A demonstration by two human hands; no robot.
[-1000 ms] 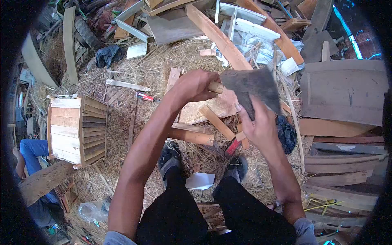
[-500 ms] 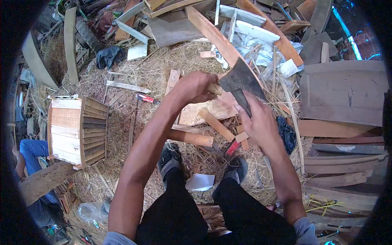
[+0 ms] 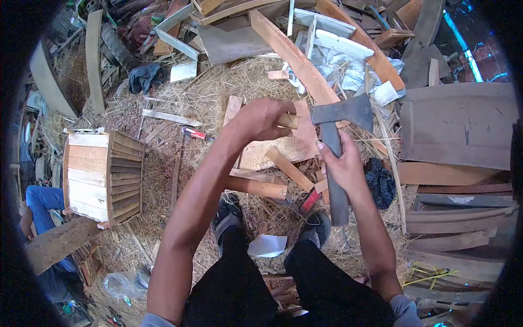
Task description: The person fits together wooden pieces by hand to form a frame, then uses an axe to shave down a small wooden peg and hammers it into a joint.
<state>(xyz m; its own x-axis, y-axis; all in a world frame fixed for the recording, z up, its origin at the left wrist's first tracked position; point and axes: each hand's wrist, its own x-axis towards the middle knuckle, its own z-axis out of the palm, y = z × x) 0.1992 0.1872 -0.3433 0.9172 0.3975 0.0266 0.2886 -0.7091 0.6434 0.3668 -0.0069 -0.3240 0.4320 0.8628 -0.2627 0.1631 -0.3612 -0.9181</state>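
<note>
My left hand is closed around a short piece of wood, its pale end showing beyond the fingers. To the right, my right hand grips the wooden handle of a hatchet. The hatchet's dark head is up with the blade to the right, and the handle points down toward my feet. Both hands are over a flat wooden board on the straw-covered ground. Wooden offcuts lie around the board. Near my right shoe is a red-handled tool, partly hidden by wood.
A slatted wooden box stands at left, near a person in blue jeans. A screwdriver lies left of the board. Planks are stacked at right, and more timber is piled ahead. White paper lies between my shoes.
The hatchet has swung from a slanted position against the wood piece to nearly upright, its head moving right and away. My left hand stays almost in place with the wood.
</note>
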